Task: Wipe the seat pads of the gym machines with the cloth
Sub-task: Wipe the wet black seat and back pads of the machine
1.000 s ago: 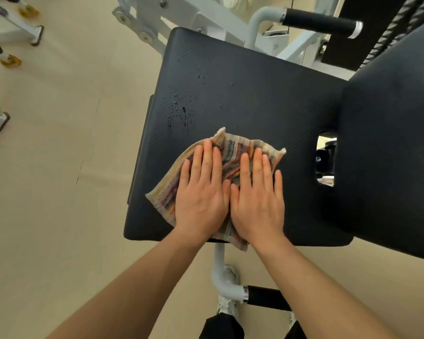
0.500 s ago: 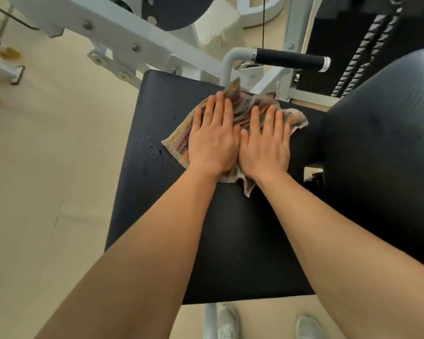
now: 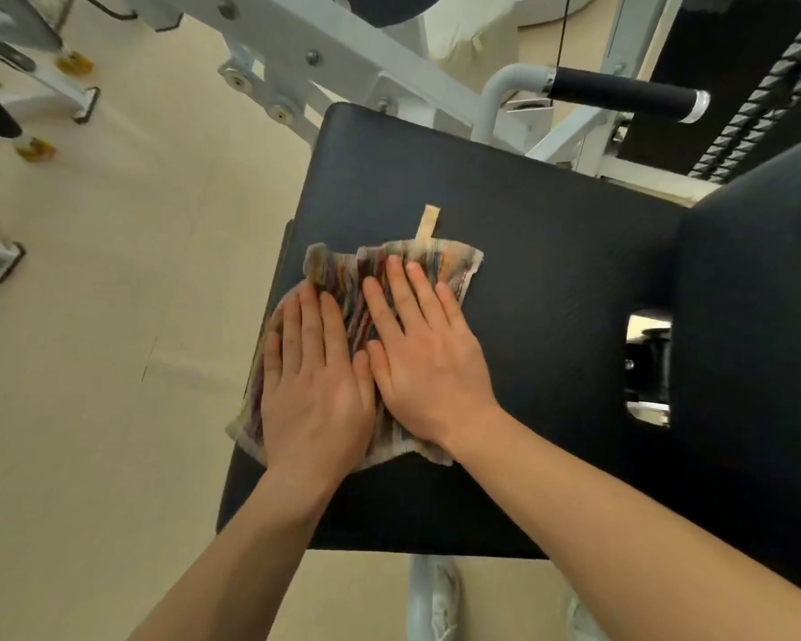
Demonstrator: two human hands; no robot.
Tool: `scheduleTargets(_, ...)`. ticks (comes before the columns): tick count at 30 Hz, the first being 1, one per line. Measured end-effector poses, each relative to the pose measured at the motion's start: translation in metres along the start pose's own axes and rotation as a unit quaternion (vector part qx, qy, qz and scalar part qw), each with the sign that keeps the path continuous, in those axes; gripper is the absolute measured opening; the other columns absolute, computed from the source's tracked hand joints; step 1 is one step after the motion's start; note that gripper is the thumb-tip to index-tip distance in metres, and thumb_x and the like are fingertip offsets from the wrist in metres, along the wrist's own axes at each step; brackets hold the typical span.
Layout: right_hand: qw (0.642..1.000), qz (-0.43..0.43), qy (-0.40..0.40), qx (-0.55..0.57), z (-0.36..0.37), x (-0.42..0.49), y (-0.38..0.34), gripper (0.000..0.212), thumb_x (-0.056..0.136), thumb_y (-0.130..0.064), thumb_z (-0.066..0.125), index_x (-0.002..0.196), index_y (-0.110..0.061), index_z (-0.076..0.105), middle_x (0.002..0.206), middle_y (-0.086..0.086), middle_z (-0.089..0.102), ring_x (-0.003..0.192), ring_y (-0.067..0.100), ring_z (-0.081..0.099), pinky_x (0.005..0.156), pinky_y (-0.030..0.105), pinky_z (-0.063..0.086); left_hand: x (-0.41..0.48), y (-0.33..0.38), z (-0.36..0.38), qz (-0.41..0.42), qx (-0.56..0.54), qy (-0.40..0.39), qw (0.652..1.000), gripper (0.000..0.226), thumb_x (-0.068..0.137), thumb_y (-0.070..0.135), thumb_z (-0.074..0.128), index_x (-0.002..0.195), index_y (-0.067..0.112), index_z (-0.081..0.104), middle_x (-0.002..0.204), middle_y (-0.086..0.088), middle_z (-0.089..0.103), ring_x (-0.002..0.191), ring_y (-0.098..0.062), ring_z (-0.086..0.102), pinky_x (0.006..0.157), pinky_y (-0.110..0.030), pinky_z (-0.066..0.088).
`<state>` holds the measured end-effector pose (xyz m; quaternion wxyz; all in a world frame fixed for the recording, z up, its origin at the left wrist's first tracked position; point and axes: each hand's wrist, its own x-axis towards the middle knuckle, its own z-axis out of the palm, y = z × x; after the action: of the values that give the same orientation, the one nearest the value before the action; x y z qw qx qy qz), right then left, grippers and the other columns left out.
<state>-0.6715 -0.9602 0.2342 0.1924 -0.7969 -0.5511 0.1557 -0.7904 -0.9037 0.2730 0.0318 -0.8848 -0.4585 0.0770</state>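
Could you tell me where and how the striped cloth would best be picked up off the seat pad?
Probably by the small tan loop jutting from the striped cloth's far edge, pinched from above. It lies clear on the seat pad, while both hands press flat on the rest.

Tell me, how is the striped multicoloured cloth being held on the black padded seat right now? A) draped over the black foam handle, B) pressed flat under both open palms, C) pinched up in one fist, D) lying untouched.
B: the left hand and right hand lie flat, fingers extended, side by side on the striped multicoloured cloth, pressing it against the black padded seat.
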Motion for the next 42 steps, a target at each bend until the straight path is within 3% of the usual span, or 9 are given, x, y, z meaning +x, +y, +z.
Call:
scheduleTargets(4, 1.0, -0.018, 0.0, -0.018, -0.005, 0.013, 0.016, 0.064, 0.103, -0.047, 0.024, 0.162, -0.025, 0.014, 0.171, 0.005, 0.007, 0.158, 0.021, 0.003, 0.127, 0.044, 0.005, 0.016, 0.002, 0.002, 0.014, 0.008, 0.0, 1.0, 0.067, 0.104, 0.042, 0.015, 0.161, 0.011, -0.003, 0.169, -0.01, -0.006, 0.156, -0.023, -0.006, 0.127, -0.043, 0.003)
scheduleTargets(10, 0.996, 0.08, 0.033, -0.037, -0.021, 0.096, 0.041, 0.062, 0.105, -0.048, 0.017, 0.162, -0.025, 0.008, 0.171, 0.005, 0.003, 0.158, 0.023, 0.001, 0.127, 0.045, 0.003, 0.122, 0.022, -0.012, 0.018, -0.04, 0.005, 0.999, 0.066, 0.105, 0.044, 0.016, 0.161, 0.011, 0.003, 0.17, -0.01, -0.004, 0.156, -0.023, -0.005, 0.127, -0.044, 0.0)
scheduleTargets(14, 0.996, 0.077, 0.046, -0.024, -0.001, 0.025, 0.004, 0.063, 0.105, -0.046, 0.018, 0.162, -0.02, 0.012, 0.17, 0.01, 0.007, 0.157, 0.026, 0.003, 0.127, 0.048, 0.006, 0.041, -0.002, -0.002, 0.047, -0.021, 0.017, 0.999, 0.064, 0.106, 0.043, 0.015, 0.161, 0.011, 0.005, 0.17, -0.01, -0.001, 0.157, -0.022, -0.003, 0.127, -0.046, 0.006)
scheduleTargets(17, 1.0, 0.019, 0.012, -0.008, 0.023, -0.063, -0.041, 0.061, 0.106, -0.044, 0.021, 0.162, -0.021, 0.015, 0.17, 0.01, 0.008, 0.158, 0.027, 0.002, 0.126, 0.05, 0.007, -0.061, -0.037, 0.01, 0.02, 0.016, -0.004, 1.0, 0.065, 0.106, 0.039, 0.019, 0.16, 0.006, 0.006, 0.169, -0.013, 0.0, 0.157, -0.025, 0.0, 0.126, -0.048, 0.013)
scheduleTargets(21, 1.0, -0.03, -0.002, 0.001, 0.041, -0.115, -0.059, 0.056, 0.107, -0.043, 0.026, 0.161, -0.027, 0.021, 0.17, 0.005, 0.014, 0.157, 0.025, 0.007, 0.126, 0.049, 0.012, -0.121, -0.057, 0.018, 0.071, 0.062, -0.025, 0.995, 0.065, 0.106, 0.036, 0.02, 0.159, 0.001, 0.007, 0.168, -0.019, 0.002, 0.156, -0.031, 0.002, 0.122, -0.052, 0.021)
scheduleTargets(24, 0.999, -0.052, 0.004, -0.01, 0.036, -0.089, -0.045, 0.056, 0.105, -0.044, 0.03, 0.16, -0.031, 0.025, 0.169, 0.002, 0.018, 0.157, 0.022, 0.012, 0.126, 0.048, 0.011, -0.091, -0.05, 0.014, 0.068, 0.063, -0.017, 0.996, 0.067, 0.104, 0.039, 0.017, 0.16, 0.004, 0.005, 0.169, -0.014, 0.0, 0.157, -0.028, 0.0, 0.123, -0.05, 0.019)
scheduleTargets(32, 0.998, 0.038, 0.042, -0.04, 0.009, -0.001, -0.005, 0.059, 0.105, -0.048, 0.017, 0.161, -0.03, 0.015, 0.171, 0.003, 0.011, 0.157, 0.022, 0.006, 0.127, 0.046, 0.007, 0.024, -0.016, 0.0, 0.055, 0.011, 0.01, 0.998, 0.066, 0.104, 0.045, 0.014, 0.161, 0.013, 0.003, 0.17, -0.007, -0.001, 0.157, -0.022, -0.002, 0.127, -0.046, 0.008)
scheduleTargets(38, 0.995, 0.008, 0.092, 0.029, 0.037, -0.105, -0.04, 0.045, 0.105, -0.034, 0.043, 0.147, -0.019, 0.051, 0.155, 0.005, 0.048, 0.148, 0.028, 0.037, 0.121, 0.049, 0.028, -0.074, -0.04, 0.006, 0.136, -0.033, 0.029, 0.99, 0.058, 0.104, 0.036, 0.042, 0.157, 0.014, 0.033, 0.165, -0.004, 0.027, 0.154, -0.021, 0.022, 0.124, -0.043, 0.023)
scheduleTargets(42, 0.982, 0.019, 0.104, 0.159, 0.027, -0.153, -0.046, 0.027, 0.099, -0.023, 0.055, 0.118, -0.02, 0.073, 0.115, 0.002, 0.072, 0.106, 0.028, 0.065, 0.089, 0.049, 0.052, -0.108, -0.041, -0.003, 0.201, -0.018, 0.013, 0.979, 0.038, 0.101, 0.037, 0.045, 0.129, 0.018, 0.061, 0.139, -0.002, 0.061, 0.129, -0.025, 0.055, 0.109, -0.043, 0.039)
